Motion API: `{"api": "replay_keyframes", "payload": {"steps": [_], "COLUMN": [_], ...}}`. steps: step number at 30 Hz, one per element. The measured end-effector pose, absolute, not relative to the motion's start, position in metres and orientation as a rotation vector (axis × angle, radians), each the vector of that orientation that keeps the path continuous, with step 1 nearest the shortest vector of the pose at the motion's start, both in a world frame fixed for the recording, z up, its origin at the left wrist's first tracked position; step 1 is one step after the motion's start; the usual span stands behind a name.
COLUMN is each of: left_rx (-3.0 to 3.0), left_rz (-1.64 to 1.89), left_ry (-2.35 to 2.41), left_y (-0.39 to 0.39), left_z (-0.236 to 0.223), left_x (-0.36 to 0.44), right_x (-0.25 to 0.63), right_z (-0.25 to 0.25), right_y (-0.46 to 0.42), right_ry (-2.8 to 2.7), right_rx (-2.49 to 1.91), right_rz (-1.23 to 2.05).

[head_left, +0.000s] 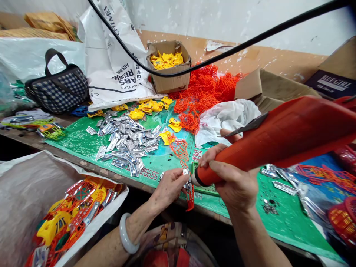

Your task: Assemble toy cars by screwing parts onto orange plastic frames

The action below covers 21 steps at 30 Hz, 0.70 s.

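My left hand [171,187] pinches an orange plastic lattice frame [190,200] with a silver plate [187,174] on it, at the table's front edge. My right hand [236,181] is wrapped round a red power screwdriver [250,144], held slanting down to the left. Its tip meets the frame beside my left fingertips; the exact contact is too small to make out. A grey metal lever [247,125] runs along the tool's upper side. Just beyond my left hand, another orange lattice frame [179,148] lies by a yellow plastic shell [166,138].
Loose silver plates [125,141] are heaped on the green table cover [78,139]. Behind stand a carton [171,81] of yellow shells and a pile of orange frames [205,85]. An open white bag [33,178] with assembled pieces is at left. A black cable [222,53] crosses overhead.
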<state>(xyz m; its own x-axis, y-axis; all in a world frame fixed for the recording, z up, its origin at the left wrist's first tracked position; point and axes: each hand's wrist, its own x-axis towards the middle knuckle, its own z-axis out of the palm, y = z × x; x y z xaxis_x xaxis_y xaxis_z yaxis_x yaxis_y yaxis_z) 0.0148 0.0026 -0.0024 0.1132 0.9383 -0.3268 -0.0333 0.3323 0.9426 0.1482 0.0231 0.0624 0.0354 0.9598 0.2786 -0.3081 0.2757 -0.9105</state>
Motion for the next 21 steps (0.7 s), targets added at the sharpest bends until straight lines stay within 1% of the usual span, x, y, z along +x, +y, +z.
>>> {"api": "replay_keyframes", "payload": {"steps": [5, 11, 21], "left_rx": [0.932, 0.886, 0.833], "left_rz": [0.949, 0.984, 0.977], "left_ry": [1.247, 1.245, 1.233], "left_y": [0.001, 0.001, -0.002], "left_z": [-0.009, -0.018, -0.018], "left_x": [0.018, 0.02, 0.023], "right_x": [0.148, 0.147, 0.149], "right_z": [0.059, 0.053, 0.055], "right_y": [0.021, 0.019, 0.014], "right_ry": [-1.167, -1.284, -1.284], "right_rx": [-0.78, -0.812, -0.811], "right_rz": [1.144, 1.051, 1.091]}}
